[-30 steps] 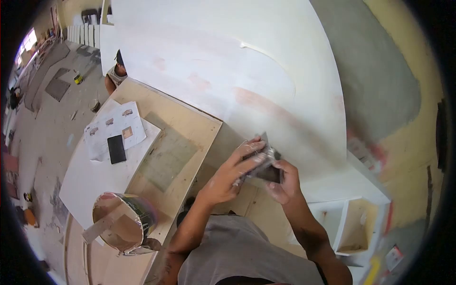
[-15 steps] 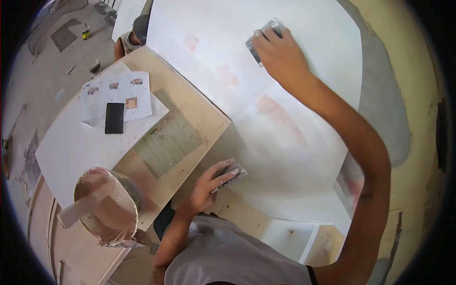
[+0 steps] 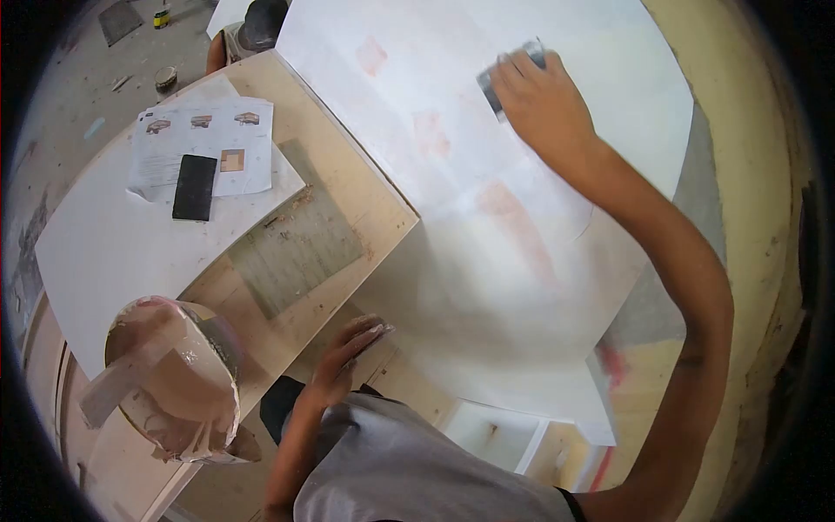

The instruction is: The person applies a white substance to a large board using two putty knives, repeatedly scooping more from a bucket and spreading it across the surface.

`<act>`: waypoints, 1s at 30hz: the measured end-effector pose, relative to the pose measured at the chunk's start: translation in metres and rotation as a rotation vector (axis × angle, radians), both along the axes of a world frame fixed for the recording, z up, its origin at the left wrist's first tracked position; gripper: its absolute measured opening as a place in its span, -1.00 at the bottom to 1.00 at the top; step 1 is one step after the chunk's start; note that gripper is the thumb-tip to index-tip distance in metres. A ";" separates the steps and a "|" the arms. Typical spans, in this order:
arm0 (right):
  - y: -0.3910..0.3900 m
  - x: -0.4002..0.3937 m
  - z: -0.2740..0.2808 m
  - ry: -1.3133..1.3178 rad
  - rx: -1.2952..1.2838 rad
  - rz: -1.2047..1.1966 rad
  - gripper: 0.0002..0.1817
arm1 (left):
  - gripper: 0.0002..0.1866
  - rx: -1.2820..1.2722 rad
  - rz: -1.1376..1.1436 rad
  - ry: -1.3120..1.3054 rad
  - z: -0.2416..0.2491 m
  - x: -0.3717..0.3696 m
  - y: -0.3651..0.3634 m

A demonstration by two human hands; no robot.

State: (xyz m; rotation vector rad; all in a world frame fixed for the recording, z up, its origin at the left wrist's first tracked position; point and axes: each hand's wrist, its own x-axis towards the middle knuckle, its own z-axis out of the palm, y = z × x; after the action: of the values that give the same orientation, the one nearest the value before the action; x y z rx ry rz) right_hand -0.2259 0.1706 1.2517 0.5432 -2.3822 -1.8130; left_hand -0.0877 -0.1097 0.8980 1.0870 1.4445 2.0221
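Head camera, right hand [image 3: 546, 103]: up on the white panel [image 3: 452, 187], fingers curled round a flat scraper [image 3: 492, 94] against the surface!
Left hand [image 3: 346, 352]: down low near the wooden board's [image 3: 383, 213] edge, fingers bent together; cannot tell their grip.
Bucket [image 3: 228, 348]: pinkish paste [image 3: 178, 383] inside, flat stick [image 3: 111, 391] over the rim.
Black pad [image 3: 194, 188]: lying across the printed sheet [image 3: 254, 178].

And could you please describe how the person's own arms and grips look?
The left grip and right grip are gloveless, with pale smears on the left one's fingers. Both forearms are uncovered. The shirt is grey, with a dark edge at the right sleeve.
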 end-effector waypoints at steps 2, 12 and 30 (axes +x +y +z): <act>0.013 -0.016 -0.002 0.001 0.105 -0.003 -0.79 | -0.42 -0.018 -0.007 -0.050 0.005 -0.002 0.002; -0.001 0.022 0.005 0.083 0.005 -0.082 -0.85 | -0.31 -0.141 0.080 -0.279 -0.012 0.029 -0.022; 0.041 0.141 -0.001 0.170 -0.113 -0.298 -0.67 | -0.38 -0.036 -0.073 -0.082 0.029 0.034 0.043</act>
State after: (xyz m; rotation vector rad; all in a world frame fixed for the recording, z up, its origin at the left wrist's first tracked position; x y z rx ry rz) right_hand -0.0852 0.2116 1.2509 0.0192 -2.5327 -1.7321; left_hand -0.0538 -0.0664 0.9274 1.0149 1.3750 1.9587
